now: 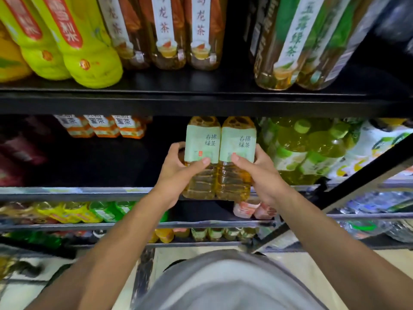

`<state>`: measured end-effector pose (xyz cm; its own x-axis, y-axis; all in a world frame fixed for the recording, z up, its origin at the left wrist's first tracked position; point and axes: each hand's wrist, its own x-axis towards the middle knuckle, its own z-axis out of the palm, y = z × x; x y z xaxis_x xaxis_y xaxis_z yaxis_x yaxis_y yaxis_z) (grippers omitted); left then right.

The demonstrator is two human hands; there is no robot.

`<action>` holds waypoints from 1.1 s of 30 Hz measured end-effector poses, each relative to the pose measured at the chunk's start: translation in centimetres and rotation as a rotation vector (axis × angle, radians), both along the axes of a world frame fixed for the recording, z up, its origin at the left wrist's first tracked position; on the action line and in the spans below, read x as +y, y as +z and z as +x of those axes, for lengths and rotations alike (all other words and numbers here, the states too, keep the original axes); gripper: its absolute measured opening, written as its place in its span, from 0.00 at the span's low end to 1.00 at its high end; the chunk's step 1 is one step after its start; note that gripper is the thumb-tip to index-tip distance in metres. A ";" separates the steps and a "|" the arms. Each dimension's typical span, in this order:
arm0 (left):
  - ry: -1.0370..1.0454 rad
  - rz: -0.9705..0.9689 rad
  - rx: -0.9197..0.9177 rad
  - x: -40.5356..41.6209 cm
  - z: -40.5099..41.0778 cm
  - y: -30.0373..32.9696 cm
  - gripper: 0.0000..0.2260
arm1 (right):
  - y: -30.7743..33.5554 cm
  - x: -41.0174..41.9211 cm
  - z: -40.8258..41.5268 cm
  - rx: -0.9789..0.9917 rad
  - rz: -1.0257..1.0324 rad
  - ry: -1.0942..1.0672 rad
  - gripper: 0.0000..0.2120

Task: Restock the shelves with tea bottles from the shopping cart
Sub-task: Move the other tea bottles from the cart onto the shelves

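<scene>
Nearest, grey shirt (225, 287) over pale floor (312, 271). Left hand (176, 173) and right hand (259, 168) each wrapped around one green-labelled tea bottle (202, 157), pair touching, bases above middle shelf edge (89, 190). Beyond, black upper shelf (156, 101) lined with tall bottles (199, 34).

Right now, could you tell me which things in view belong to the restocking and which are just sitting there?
In the job:
- left tea bottle, in the left hand
- right tea bottle, in the right hand
- middle shelf

Just there:
- yellow-green bottles
- oolong bottles
- wrapped green bottle pack
</scene>
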<state>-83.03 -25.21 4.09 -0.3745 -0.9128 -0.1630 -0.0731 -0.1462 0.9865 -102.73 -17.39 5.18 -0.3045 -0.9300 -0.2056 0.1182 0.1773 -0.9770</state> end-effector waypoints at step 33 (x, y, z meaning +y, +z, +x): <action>0.124 -0.271 -0.366 -0.5 -2.1 -6.7 0.38 | -5.5 -0.9 -2.7 0.488 -0.056 0.077 0.37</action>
